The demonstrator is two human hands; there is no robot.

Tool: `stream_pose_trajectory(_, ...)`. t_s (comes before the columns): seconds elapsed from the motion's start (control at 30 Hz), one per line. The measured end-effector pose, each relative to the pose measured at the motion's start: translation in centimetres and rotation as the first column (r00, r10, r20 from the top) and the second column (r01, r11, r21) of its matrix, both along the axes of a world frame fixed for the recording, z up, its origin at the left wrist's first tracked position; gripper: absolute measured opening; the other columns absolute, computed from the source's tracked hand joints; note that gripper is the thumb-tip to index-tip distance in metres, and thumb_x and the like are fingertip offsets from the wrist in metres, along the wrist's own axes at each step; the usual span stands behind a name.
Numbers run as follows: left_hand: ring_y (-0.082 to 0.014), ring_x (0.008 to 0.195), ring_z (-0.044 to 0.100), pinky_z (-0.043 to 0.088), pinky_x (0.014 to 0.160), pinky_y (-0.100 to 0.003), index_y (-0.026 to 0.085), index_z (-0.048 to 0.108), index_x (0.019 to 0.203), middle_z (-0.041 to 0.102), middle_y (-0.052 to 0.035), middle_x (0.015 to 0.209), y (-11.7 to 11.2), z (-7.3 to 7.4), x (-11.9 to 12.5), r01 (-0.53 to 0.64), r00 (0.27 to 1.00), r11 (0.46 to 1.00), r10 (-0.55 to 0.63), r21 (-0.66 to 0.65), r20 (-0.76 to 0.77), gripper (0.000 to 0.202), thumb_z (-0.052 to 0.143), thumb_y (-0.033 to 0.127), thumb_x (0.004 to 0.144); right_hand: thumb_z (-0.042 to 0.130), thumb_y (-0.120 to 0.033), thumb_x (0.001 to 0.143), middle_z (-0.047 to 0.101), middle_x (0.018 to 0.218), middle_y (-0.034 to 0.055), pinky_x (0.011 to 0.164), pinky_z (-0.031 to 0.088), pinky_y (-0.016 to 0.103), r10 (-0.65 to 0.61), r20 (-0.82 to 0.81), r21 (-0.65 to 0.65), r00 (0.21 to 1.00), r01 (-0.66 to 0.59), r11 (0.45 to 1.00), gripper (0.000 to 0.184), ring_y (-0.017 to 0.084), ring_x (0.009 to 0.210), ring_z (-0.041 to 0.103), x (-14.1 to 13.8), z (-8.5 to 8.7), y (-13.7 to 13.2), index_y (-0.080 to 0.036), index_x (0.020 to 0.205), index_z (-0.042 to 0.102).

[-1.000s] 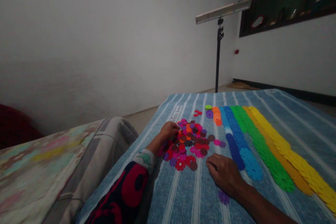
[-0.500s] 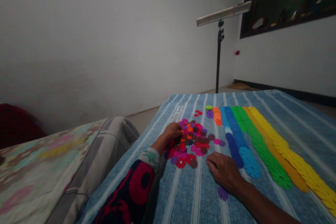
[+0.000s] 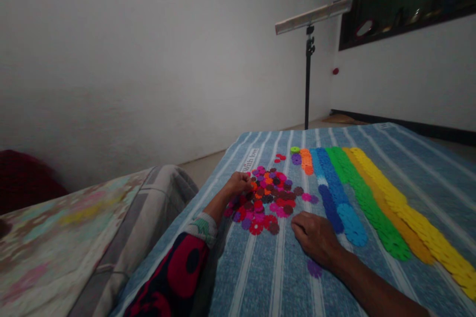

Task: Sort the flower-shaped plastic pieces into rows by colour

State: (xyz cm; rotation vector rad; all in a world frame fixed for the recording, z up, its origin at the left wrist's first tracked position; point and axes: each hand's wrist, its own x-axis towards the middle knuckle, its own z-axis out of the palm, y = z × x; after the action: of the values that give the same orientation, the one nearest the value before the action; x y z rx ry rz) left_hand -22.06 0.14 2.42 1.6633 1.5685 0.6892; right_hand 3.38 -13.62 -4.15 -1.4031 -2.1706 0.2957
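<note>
Pile: mixed heap of small, round, notched discs (image 3: 267,195) in red, pink, purple, orange and brown, lying between the two hands.
Left hand (image 3: 238,184): at the heap's left edge, fingers bent and drawn together; whether they pinch a disc cannot be told.
Right hand (image 3: 316,237): on the blue, white-striped cloth (image 3: 260,277), just right of the heap, fingers curled inward; whether anything is inside cannot be told.
Single purple notched disc (image 3: 314,268): beside the right wrist.
Rows: to the right, overlapping discs form a long yellow row (image 3: 412,210), an amber row (image 3: 416,245), a green row (image 3: 366,195) and a blue row (image 3: 330,171); a short orange row (image 3: 306,161) lies near the far end.
Far side: three small red discs (image 3: 279,158), beyond the heap.
</note>
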Motion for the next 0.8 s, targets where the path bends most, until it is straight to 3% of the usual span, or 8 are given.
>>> stream_pose_trajectory(0.23,-0.0071,0.050,0.041,0.034,0.052,-0.020,0.017,0.045,0.046,0.041,0.0073,0.044,-1.0,-0.6,1.1,0.095,0.991,0.995,-0.094,0.010,-0.098,0.021,0.065,0.015,0.053,0.047,-0.016,0.090,0.067,0.078,0.0021,0.066,0.034,0.026,-0.020,0.018,0.009,1.000,0.020,1.000,0.025,0.016,0.074,0.063,0.0,0.0,-0.1,-0.020,0.074,0.067)
stream_pose_trajectory(0.4,-0.0072,0.048,0.041,0.032,0.050,-0.020,0.016,0.053,0.053,0.047,0.0066,0.047,-1.7,-0.2,2.2,0.152,0.984,0.988,-0.154,-0.028,-0.087,0.011,0.065,0.016,0.054,0.047,-0.017,0.090,0.068,0.078,0.0026,0.067,0.035,0.026,-0.013,0.019,0.017,1.000,0.012,1.000,0.025,0.016,0.075,0.063,0.1,0.1,-0.1,-0.019,0.076,0.067)
stream_pose_trajectory(0.6,-0.0083,0.052,0.043,0.035,0.056,-0.021,0.017,0.043,0.044,0.041,0.0067,0.044,-1.4,0.3,1.3,0.057,0.991,0.998,-0.054,0.022,-0.121,0.024,0.064,0.011,0.055,0.047,-0.015,0.089,0.068,0.079,0.0027,0.067,0.035,0.026,-0.014,0.001,0.011,1.000,0.014,1.000,0.025,0.016,0.076,0.064,0.1,0.2,-0.2,-0.019,0.074,0.067)
stream_pose_trajectory(0.8,-0.0087,0.052,0.044,0.034,0.054,-0.020,0.016,0.048,0.045,0.041,0.0063,0.044,-1.4,0.0,1.0,0.043,0.986,0.999,-0.045,-0.013,-0.160,0.018,0.061,0.011,0.056,0.046,-0.016,0.089,0.068,0.078,0.0028,0.067,0.034,0.026,-0.010,0.020,0.009,1.000,0.010,1.000,0.025,0.016,0.076,0.064,0.0,0.1,-0.1,-0.019,0.075,0.067)
